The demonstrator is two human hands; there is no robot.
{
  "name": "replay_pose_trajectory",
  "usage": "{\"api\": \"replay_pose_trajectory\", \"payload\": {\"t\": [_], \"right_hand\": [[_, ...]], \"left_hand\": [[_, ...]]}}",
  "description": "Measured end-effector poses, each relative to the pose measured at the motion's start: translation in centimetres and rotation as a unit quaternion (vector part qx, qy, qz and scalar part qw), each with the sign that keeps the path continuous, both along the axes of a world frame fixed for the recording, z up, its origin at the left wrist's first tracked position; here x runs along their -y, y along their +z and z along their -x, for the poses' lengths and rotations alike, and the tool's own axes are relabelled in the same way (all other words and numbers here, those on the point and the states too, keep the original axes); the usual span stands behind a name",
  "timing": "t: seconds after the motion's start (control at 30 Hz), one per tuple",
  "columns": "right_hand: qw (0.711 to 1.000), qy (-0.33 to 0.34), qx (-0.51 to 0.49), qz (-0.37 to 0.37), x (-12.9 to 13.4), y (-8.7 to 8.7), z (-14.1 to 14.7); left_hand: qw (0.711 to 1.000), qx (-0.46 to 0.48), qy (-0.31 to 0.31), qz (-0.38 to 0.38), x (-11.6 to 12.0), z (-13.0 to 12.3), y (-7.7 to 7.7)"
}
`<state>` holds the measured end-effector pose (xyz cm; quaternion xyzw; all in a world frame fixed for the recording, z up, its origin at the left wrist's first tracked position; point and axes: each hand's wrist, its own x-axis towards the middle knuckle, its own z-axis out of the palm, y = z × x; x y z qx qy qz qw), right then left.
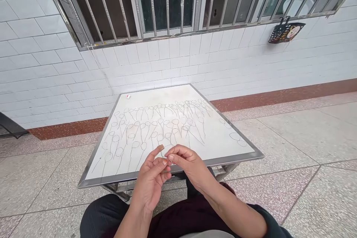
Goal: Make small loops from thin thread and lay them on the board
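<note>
Both hands meet over the near edge of a white table [220, 145] with a grey metal rim. My left hand [154, 173] pinches a thin wire between thumb and fingers, its index finger raised. Against it, my right hand [182, 158] has thumb and index finger closed on the same thin wire, part of which is hidden by the fingers. Many thin dark wires with looped ends [143, 145] lie in rows across the tabletop. A few bare wire rings [234, 136] lie apart near the right edge.
On the table's far left corner is a small red and white object [128, 97]. Beyond the table stands a white tiled wall [156, 57] with a barred window. A patterned bag [284, 32] hangs from the bars at the right. The person's knees are under the near edge.
</note>
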<state>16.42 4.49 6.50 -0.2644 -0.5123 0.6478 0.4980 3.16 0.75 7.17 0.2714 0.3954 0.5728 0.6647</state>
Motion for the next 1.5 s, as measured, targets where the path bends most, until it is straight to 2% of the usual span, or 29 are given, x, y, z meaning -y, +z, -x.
{"api": "replay_pose_trajectory", "payload": {"t": [0.33,0.57,0.73,1.03,1.3,1.5], "right_hand": [[1.000,0.002,0.001,-0.003,-0.4,-0.3,0.1],[1.000,0.012,-0.010,-0.003,-0.5,-0.7,0.5],[1.000,-0.006,-0.027,0.007,-0.4,-1.0,0.7],[0.999,-0.001,-0.030,0.022,-0.5,-1.3,0.4],[0.999,-0.029,-0.006,0.015,-0.5,-1.1,-0.1],[0.993,-0.116,0.034,-0.012,-1.4,-1.1,-1.2]], "left_hand": [[0.999,0.020,0.002,0.027,-0.3,0.1,-0.6],[0.999,0.001,-0.005,0.035,-0.5,0.4,-0.6],[0.999,-0.013,-0.021,0.024,-0.5,0.3,-0.6],[0.999,-0.012,-0.030,0.040,-0.9,-0.2,-1.3],[0.997,0.020,-0.032,0.067,-0.6,-0.7,-1.7],[0.995,0.017,-0.046,0.087,0.0,-1.1,-2.4]]}}
